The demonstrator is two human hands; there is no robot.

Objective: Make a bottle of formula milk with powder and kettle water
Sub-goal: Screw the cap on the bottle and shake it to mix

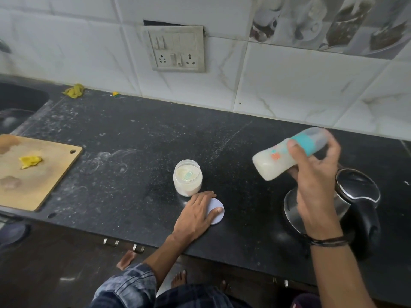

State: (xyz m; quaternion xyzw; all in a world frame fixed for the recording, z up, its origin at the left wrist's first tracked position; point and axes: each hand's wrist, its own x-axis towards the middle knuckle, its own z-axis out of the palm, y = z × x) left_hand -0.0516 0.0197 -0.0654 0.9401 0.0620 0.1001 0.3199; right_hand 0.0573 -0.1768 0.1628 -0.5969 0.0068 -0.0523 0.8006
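Above the kettle [355,192], fingers [333,150] of the right hand [315,174] curl round the tilted bottle [275,162]. Left of the kettle, the left hand [195,212] rests flat, fingers straight, on the lid [219,216].

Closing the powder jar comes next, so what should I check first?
1. Bottle held in right hand, tilted: ok.
2. Bottle top fitted: looks on; tightness cannot tell.
3. Lid flat on counter under left hand: ok.
4. Jar upright, open, next to lid: ok.
5. Scoop inside jar, low enough for lid: cannot tell.
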